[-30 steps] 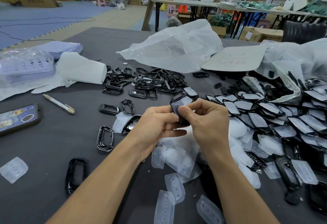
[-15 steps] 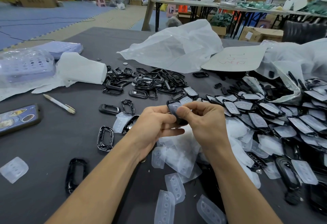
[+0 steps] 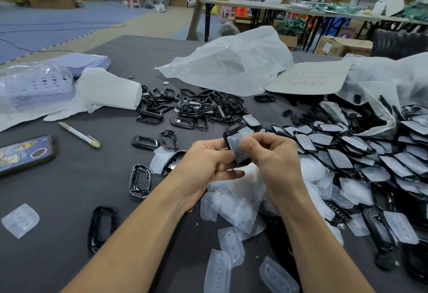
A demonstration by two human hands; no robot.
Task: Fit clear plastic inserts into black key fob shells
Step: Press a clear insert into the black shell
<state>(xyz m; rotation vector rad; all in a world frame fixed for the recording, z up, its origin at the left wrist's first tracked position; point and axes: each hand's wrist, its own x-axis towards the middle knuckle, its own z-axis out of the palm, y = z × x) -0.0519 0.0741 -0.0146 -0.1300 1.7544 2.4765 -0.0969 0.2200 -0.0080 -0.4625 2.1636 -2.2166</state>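
The dark counter (image 3: 69,188) is crowded, and the 2 hands meet above its middle. Taken from the hands, a heap of empty shells (image 3: 192,107) lies at 11 o'clock. A crumpled white bag (image 3: 231,65) sits beyond it at 12 o'clock, and a cardboard sheet (image 3: 308,78) with red scrawl lies at 1 o'clock. A wide spread of fitted shells (image 3: 370,153), each with a pale piece on its face, fills the side from 2 to 4 o'clock, just beside the right wrist. Loose inserts (image 3: 231,202) lie heaped beneath the hands and trail toward 6 o'clock between the forearms. At 9 o'clock lies a pen (image 3: 80,134), with a phone (image 3: 25,153) further out. At 10 o'clock are a white roll (image 3: 108,88) and lilac trays (image 3: 34,84) in clear wrap. 2 single frames (image 3: 140,180) lie near the left forearm at 8 o'clock.

The left hand (image 3: 203,163) has its grip clamped on a black shell (image 3: 243,162), held tilted clear of the counter. The right hand (image 3: 275,156) pinches a clear insert (image 3: 235,145) against the shell's face, thumb on top. The insert covers most of the shell, so only the black rim shows at the top left and the bottom. Whether it is fully seated cannot be told.
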